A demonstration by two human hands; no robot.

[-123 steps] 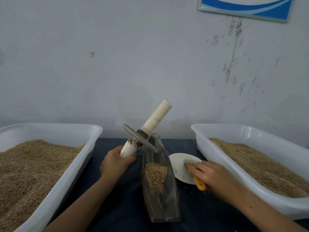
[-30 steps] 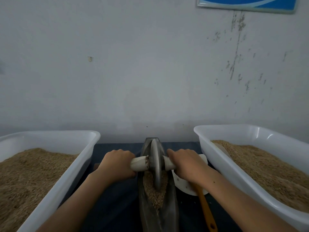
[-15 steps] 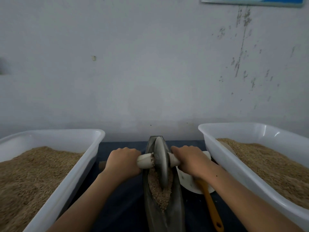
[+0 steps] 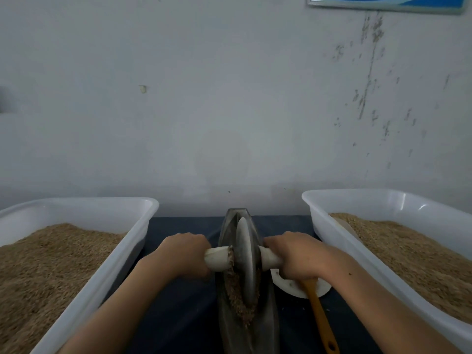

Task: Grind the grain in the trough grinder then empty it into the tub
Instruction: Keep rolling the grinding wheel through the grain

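Both hands, left (image 4: 184,254) and right (image 4: 297,256), gripped the axle (image 4: 217,259) of the wheel (image 4: 245,259), which stood in the trough (image 4: 231,315) among grain (image 4: 236,295), between two tubs (image 4: 107,274) on the table (image 4: 184,315).

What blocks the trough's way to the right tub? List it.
Nothing tall. Between the trough and the right tub lie only a white dish and an orange handle, low on the cloth. The wheel stands in the grain, held by both hands.
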